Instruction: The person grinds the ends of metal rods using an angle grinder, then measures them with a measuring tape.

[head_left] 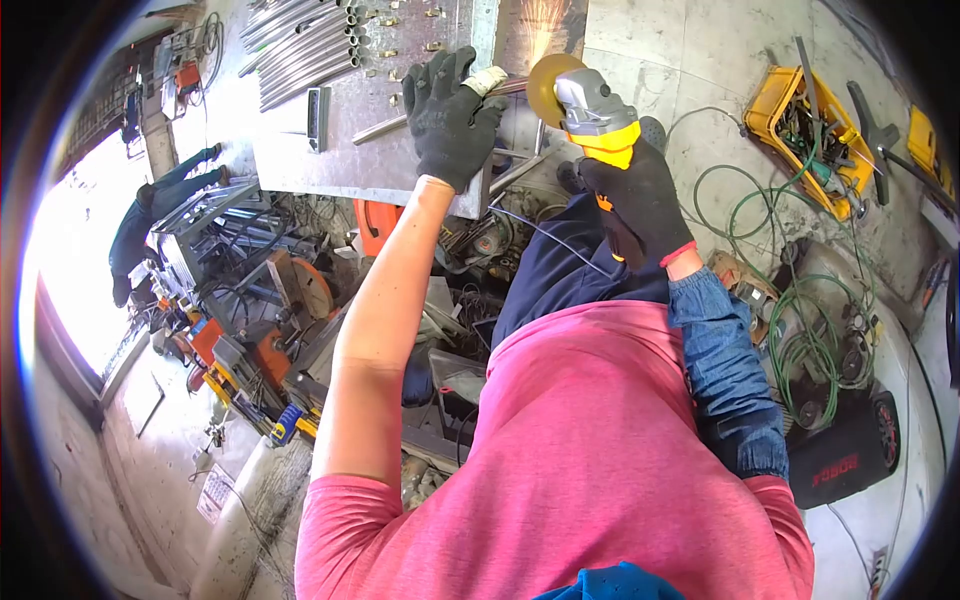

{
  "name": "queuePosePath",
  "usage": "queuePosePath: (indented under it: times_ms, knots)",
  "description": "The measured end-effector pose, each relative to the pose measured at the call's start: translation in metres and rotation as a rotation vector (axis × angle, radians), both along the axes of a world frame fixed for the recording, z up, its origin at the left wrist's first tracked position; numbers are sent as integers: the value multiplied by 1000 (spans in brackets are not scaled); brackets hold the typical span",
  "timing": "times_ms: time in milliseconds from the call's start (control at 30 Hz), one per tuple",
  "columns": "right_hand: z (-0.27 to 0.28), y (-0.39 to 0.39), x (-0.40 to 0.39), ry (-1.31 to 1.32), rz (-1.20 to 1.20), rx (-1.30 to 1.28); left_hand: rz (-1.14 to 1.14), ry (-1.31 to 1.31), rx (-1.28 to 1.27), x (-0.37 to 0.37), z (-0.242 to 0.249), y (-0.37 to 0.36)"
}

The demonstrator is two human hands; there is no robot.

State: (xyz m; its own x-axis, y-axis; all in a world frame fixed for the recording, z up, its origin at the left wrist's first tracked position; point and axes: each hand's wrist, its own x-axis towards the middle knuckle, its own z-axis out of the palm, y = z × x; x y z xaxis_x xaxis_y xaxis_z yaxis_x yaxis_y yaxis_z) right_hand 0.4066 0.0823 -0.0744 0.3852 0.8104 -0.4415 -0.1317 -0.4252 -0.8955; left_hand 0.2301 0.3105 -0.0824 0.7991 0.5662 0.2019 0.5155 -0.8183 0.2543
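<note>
My right hand point(645, 200), in a black glove, is wrapped around a grey and yellow angle grinder point(597, 108). The grinder's tan disc point(550, 90) meets the end of a thin metal tube point(380, 129), and orange sparks point(541, 28) spray away beyond it. My left hand point(450, 120), also gloved, bears down on that tube at the edge of the metal table point(335, 172) and grips it. White wrapping covers the left thumb. The tube's middle is hidden beneath the left glove.
Further back on the table lie a bundle of metal tubes point(300, 55), several small brass-coloured pieces and a short rectangular metal piece point(317, 120). A yellow crate of tools point(855, 165) and green cable point(815, 345) sit on the floor at right. Another person point(150, 215) bends at left.
</note>
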Motion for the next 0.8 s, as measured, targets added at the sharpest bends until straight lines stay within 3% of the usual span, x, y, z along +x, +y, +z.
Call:
queuePosePath:
  times_ms: [200,500,800]
  knots:
    - [7,-1,-1,102,-62,-10,2,22,-18,-1,4,-2]
    - [5,0,0,-1,14,-38,-7,14,-10,1,2,0]
    - [2,-4,-3,88,-42,-48,-6,-2,8,0,2,1]
